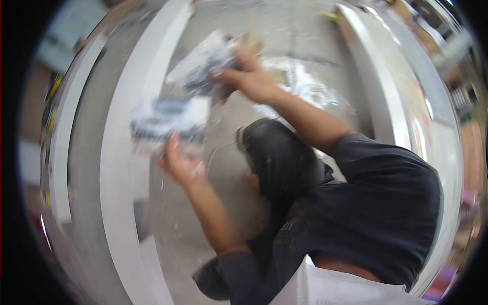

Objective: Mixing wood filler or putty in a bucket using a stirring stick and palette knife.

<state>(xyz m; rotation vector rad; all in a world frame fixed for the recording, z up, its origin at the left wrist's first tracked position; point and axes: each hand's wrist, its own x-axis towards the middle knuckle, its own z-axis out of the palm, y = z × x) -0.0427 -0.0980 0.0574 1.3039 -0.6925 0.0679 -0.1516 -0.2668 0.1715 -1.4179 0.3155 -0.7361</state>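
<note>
My left hand (183,160) is closed on the lower edge of a flat plastic packet (170,114), white and clear with dark grey bands. Its contents are blurred by motion. Farther off and to the right, my right hand (249,79) grips a second plastic packet (201,63), tilted, with dark pieces showing through clear film. A brownish patch by the right fingers is too smeared to name. The two packets are close together above the floor, and I cannot tell whether they touch.
A long white beam (122,152) runs along the left of my hands, with another white beam (63,132) beyond it. On the right lies a further white beam (373,76). Crumpled clear plastic film (300,84) is on the grey floor (229,183). My bent dark knee (279,152) is near my right forearm.
</note>
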